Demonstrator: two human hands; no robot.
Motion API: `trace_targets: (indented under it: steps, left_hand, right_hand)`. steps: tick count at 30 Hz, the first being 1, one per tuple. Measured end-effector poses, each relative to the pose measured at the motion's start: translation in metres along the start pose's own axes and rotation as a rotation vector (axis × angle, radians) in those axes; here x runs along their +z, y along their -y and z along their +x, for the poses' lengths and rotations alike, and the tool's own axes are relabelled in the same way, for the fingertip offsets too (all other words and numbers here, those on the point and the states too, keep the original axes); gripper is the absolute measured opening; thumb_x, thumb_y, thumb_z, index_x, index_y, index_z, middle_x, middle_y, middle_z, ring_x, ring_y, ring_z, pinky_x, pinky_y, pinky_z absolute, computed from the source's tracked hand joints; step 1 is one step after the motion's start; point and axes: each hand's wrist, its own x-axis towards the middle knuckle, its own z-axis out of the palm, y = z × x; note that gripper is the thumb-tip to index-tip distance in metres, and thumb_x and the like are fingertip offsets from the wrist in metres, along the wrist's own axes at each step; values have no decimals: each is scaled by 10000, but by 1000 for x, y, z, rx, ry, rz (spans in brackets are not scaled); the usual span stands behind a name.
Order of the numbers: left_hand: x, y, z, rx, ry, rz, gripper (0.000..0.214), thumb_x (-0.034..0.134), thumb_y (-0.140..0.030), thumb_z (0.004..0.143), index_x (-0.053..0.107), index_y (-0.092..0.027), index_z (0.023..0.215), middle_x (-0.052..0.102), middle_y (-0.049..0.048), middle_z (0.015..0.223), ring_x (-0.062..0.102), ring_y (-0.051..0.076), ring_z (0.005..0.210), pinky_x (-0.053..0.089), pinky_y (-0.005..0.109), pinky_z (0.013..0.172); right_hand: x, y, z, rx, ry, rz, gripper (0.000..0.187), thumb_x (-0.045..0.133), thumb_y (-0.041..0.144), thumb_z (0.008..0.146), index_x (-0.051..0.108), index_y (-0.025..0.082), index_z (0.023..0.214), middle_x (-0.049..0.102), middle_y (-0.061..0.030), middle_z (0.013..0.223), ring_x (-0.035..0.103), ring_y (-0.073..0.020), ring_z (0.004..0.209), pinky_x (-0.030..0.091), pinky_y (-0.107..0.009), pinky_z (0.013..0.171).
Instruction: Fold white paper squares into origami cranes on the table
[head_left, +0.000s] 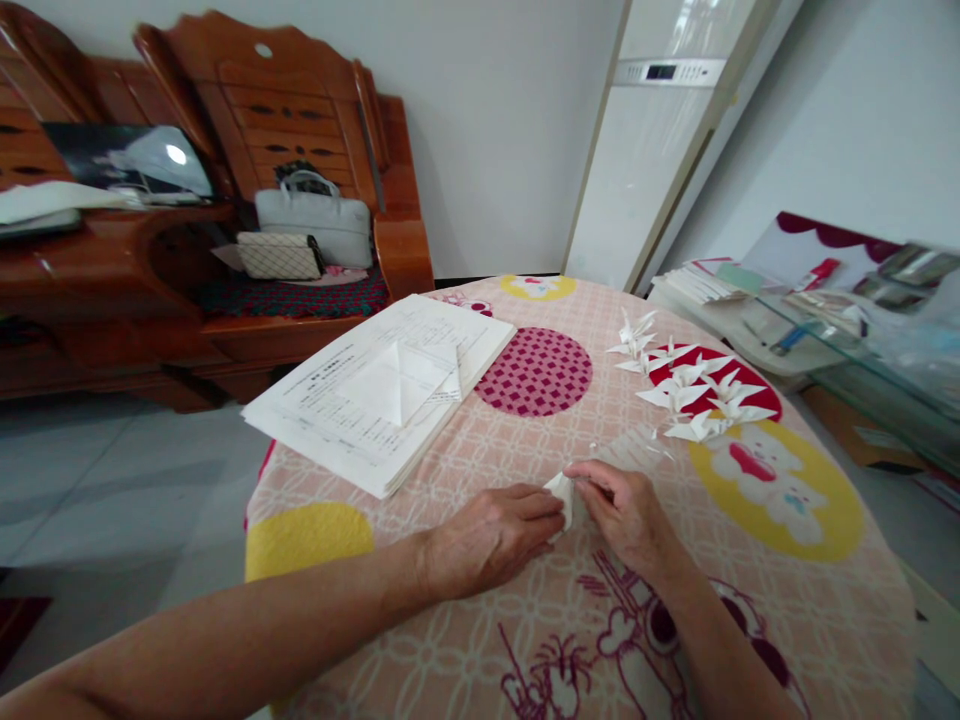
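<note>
A small folded piece of white paper lies on the patterned tablecloth between my two hands. My left hand rests on the cloth with its fingertips pinched on the paper's left side. My right hand pinches the paper's right edge from above, fingers curled. Several finished white paper cranes stand in a cluster on the cloth beyond my right hand. A stack of printed sheets with a folded square on top lies at the table's far left.
A wooden bench with a grey handbag and a quilted purse stands behind the table at left. A tall white appliance stands in the corner. Glass shelving with papers is at right.
</note>
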Motion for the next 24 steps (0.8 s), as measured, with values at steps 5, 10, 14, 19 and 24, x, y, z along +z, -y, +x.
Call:
trace_targets:
  steps: [5,10,14,19,24]
  left_hand:
    - [2,2,0,20,14,22,210,440,-220,948,599,-170,1076,654,82,1047,623,176,1016,485,298,945]
    - [0,3,1,21,43,11,229,425,-226,956,593,-170,1101,656,86,1080,619,175,1042,480,296,962]
    - [-3,3,2,16,51,-17,240,412,-229,962,597,-168,1103,658,87,1084,626,171,1034,486,286,953]
    - [-5,2,3,8,67,-38,238,427,-222,955,608,-167,1100,657,91,1103,627,174,1041,489,279,946]
    - [-5,4,3,1,66,-55,230,450,-220,945,613,-171,1100,649,94,1156,616,181,1086,478,287,972]
  right_hand:
    - [-1,-3,4,-14,79,-128,248,415,206,914,656,187,971,712,-45,804,650,-180,731,427,-260,682]
    - [0,2,8,-5,105,-230,238,398,230,929,631,190,960,701,-48,781,645,-186,736,386,-257,657]
    - [1,6,10,7,127,-317,241,384,238,935,619,195,970,696,-48,767,637,-184,712,345,-256,622]
    - [-2,8,13,-14,190,-359,213,390,216,929,597,192,975,697,-54,774,633,-178,714,321,-250,605]
    - [0,13,14,-8,208,-512,192,396,216,932,579,179,980,685,-62,735,609,-177,642,266,-263,562]
